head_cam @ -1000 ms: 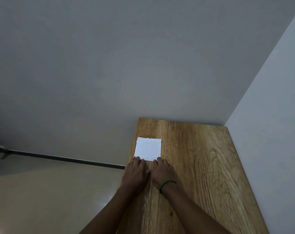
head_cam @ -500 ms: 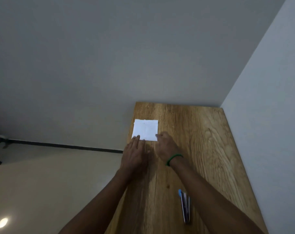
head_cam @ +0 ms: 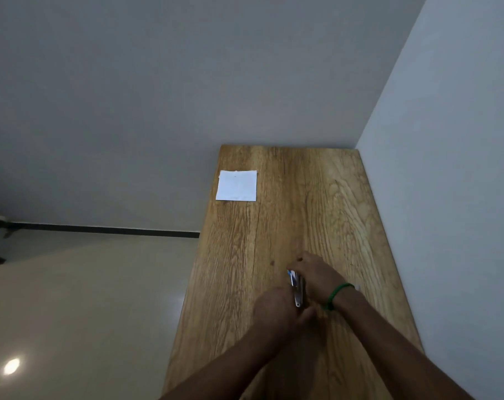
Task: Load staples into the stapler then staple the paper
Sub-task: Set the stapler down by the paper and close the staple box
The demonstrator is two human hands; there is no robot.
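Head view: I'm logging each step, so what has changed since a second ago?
Both hands left the paper and drew back toward the person. The right hand and left hand now close around the stapler, which earlier lay untouched on the wooden table. The paper lies flat at the table's far left edge as before.

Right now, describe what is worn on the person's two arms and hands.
Both forearms are bare, with no sleeves in view. The right hand has a thin green band circling its wrist. The left hand and its wrist carry no band, watch or glove that shows. No rings can be made out on the fingers in this dim, slightly blurred view.
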